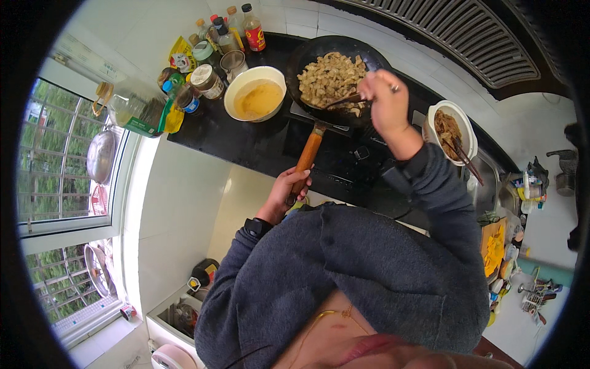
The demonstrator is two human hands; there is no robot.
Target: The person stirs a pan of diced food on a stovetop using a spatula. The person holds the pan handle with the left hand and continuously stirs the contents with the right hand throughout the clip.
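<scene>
My left hand (289,188) is closed around the wooden handle (308,154) of a dark wok (302,55) on the cooktop. Small browned pieces of food (332,76) fill much of the wok. Above its right side, my right hand (387,99) grips a spatula or turner (345,99), whose dark end rests in the food near the lower rim; my fingers hide part of its handle. Just left of the wok stands a cream bowl (256,115) with yellowish liquid. To the right, a white pot (470,124) holds brown strips of food and a pair of chopsticks (468,161).
Sauce bottles (253,32), jars (207,83) and a large plastic jug (133,104) crowd the counter's left end by the window. A range hood (461,37) hangs above. On the right are a sink (481,177) and a cutting board (491,230) with yellow pieces.
</scene>
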